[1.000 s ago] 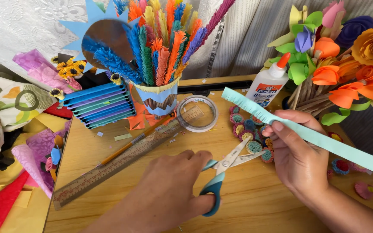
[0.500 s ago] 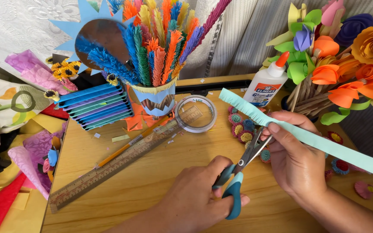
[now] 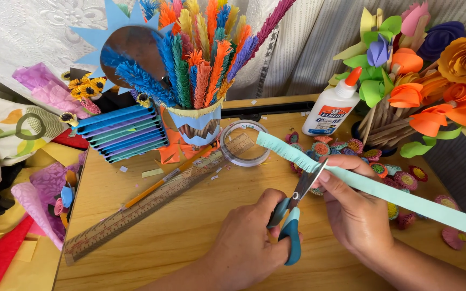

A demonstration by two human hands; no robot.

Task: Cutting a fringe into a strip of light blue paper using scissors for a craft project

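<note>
1. Right now I see my left hand [image 3: 244, 248] wrapped round the teal-handled scissors [image 3: 292, 215], fingers pressed through the loops, blades slightly parted against the strip's edge.
2. My right hand [image 3: 351, 207] pinches a long pale teal paper strip [image 3: 405, 196] between thumb and fingers; the strip runs from near the tape roll out past the right edge, its near end already fringed with fine cuts.
3. Just behind the hands, small rolled paper flowers [image 3: 351, 148] lie scattered on the wooden table [image 3: 190, 226].
4. A clear tape roll [image 3: 245, 143] sits flat beside a ruler [image 3: 157, 199], which lies diagonally with an orange pencil [image 3: 163, 180] alongside it.
5. Behind those, a decorated paper cup [image 3: 195, 124] stands upright, packed with fringed paper stalks [image 3: 195, 59] in blue, green, orange, yellow and purple.
6. A stack of blue folded paper [image 3: 122, 132] rests left of the cup.
7. A white glue bottle [image 3: 333, 108] with an orange cap stands upright further right, near a dark pot [image 3: 370, 143] holding paper roses [image 3: 432, 70] on sticks.
</note>
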